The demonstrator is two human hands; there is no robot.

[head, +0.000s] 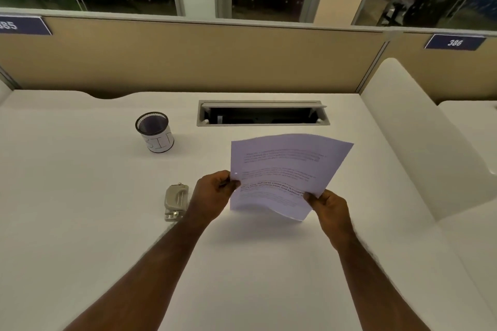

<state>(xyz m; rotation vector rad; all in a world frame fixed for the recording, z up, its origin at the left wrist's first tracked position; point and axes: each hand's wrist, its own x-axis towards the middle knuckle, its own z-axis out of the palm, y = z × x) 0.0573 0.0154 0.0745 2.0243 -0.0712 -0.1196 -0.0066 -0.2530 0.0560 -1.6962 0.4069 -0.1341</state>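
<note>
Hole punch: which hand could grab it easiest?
Probably left. The left hand is close beside the hole punch on the desk. The right hand pinches the paper at its other side, farther away.

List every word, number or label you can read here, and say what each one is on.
"386": dark blue number plate on the beige partition, right side.
"85", after a digit cut off by the picture's edge: dark blue plate on the left.
Large outlined letters on the black mesh cup's white label: too unclear to read.
Printed paragraphs on the white paper sheet, held by the left hand and right hand: too blurred to read.
</note>
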